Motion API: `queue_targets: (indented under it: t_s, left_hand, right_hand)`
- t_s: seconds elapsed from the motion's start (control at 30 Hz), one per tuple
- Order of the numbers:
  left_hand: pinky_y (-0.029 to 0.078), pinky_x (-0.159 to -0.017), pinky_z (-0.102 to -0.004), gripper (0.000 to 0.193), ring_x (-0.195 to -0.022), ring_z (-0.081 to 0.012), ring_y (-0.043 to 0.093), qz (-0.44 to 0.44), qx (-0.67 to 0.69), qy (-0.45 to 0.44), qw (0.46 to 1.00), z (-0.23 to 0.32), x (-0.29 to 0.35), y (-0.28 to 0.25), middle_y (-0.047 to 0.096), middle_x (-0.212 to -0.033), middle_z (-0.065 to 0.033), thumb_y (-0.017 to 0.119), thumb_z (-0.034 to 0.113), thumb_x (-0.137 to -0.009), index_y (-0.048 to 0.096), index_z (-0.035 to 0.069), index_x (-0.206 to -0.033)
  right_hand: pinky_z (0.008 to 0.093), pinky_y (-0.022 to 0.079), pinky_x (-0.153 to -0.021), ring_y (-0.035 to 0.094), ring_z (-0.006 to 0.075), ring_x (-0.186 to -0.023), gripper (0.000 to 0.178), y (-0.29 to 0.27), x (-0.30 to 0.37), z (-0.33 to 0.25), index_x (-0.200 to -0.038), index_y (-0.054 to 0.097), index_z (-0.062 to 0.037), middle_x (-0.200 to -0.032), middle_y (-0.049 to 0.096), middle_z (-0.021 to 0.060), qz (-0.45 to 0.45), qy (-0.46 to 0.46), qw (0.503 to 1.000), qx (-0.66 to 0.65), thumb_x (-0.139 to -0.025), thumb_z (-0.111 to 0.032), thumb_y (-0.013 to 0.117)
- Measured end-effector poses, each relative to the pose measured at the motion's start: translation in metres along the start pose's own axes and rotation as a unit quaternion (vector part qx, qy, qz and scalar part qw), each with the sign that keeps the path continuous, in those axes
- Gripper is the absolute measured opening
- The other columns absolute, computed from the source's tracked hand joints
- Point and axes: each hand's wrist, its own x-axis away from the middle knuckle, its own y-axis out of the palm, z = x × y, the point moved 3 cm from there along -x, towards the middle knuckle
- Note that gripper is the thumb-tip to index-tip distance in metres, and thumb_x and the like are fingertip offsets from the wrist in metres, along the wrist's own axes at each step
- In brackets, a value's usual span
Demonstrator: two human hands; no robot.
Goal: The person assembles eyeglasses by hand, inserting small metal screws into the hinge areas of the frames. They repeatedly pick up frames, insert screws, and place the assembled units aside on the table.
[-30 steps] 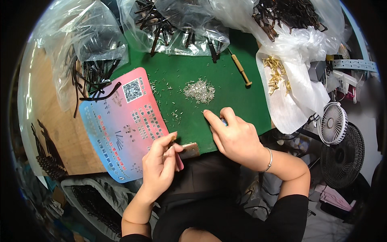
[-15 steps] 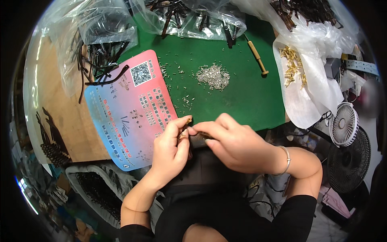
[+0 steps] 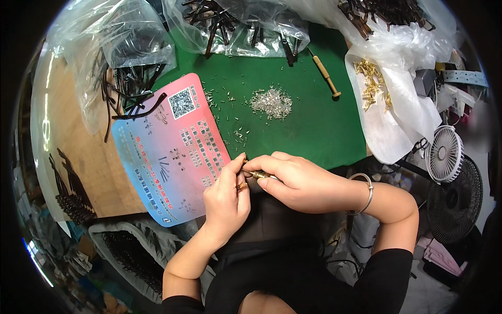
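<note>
My right hand [image 3: 298, 180] is closed around a small brass-coloured screwdriver [image 3: 257, 174], its thin tip pointing left. That tip meets a small dark and gold-coloured piece [image 3: 244, 161], largely hidden in the fingers of my left hand [image 3: 226, 201]. What this piece is exactly I cannot make out. A gold glint shows on the left fingers, possibly a ring. Both hands are at the near edge of the green mat [image 3: 308, 141]. Beyond them lies a heap of tiny silver screws [image 3: 272, 103], with loose ones scattered to its left.
A pink-and-blue printed mat [image 3: 157, 152] lies at left, under a dark glasses temple [image 3: 149, 109]. Plastic bags [image 3: 235, 39] of dark temples line the back. A second screwdriver [image 3: 326, 76] rests far right, beside gold parts [image 3: 372, 86] on white paper. Fans [image 3: 444, 154] stand at right.
My right hand has turned and shifted slightly up, so the screwdriver's shaft now shows, touching the piece in my left hand. The whole view has shifted slightly.
</note>
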Motion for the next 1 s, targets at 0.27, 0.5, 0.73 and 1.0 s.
queue_targets:
  t_s: [0.27,0.5,0.73,1.0]
  left_hand:
    - [0.053,-0.062,-0.0328,0.038,-0.072,-0.0270,0.066,-0.005,-0.008,0.025,1.000,-0.003,-0.003,-0.002,0.064,-0.082,-0.0160,0.054,-0.008,-0.077,0.053,-0.003,-0.114]
    - [0.053,-0.066,-0.0331,0.038,-0.074,-0.0276,0.066,-0.041,-0.001,-0.009,0.999,-0.002,-0.005,-0.002,0.064,-0.084,-0.0167,0.053,-0.009,-0.077,0.053,-0.003,-0.115]
    - [0.053,-0.067,-0.0319,0.040,-0.072,-0.0244,0.066,-0.001,0.038,-0.071,0.997,-0.006,-0.003,0.000,0.065,-0.085,-0.0154,0.049,-0.009,-0.081,0.050,-0.003,-0.120]
    - [0.049,-0.048,-0.0220,0.061,-0.055,-0.0093,0.056,0.038,0.167,0.169,0.971,-0.017,-0.010,-0.009,0.059,-0.116,-0.0222,0.047,-0.019,-0.081,0.043,0.011,-0.135]
  right_hand:
    - [0.0443,0.046,-0.079,0.055,0.0381,-0.091,0.029,0.004,-0.005,0.004,-0.115,0.048,0.0004,-0.093,0.057,0.0239,-0.014,0.002,1.000,0.018,-0.091,-0.014,0.040]
    - [0.0431,0.051,-0.063,0.059,0.0382,-0.067,0.025,0.004,-0.001,-0.002,-0.111,0.048,-0.0005,-0.087,0.054,0.0220,0.020,-0.031,0.993,0.115,-0.089,-0.012,0.048]
    - [0.0391,0.051,-0.055,0.060,0.0340,-0.059,0.028,-0.005,0.023,-0.006,-0.112,0.049,-0.0030,-0.083,0.053,0.0179,0.112,-0.066,0.952,0.275,-0.087,-0.014,0.054]
    - [0.0391,0.050,-0.056,0.060,0.0308,-0.065,0.030,-0.001,0.027,0.011,-0.103,0.048,-0.0038,-0.083,0.049,0.0143,0.137,-0.074,0.950,0.272,-0.078,-0.013,0.062]
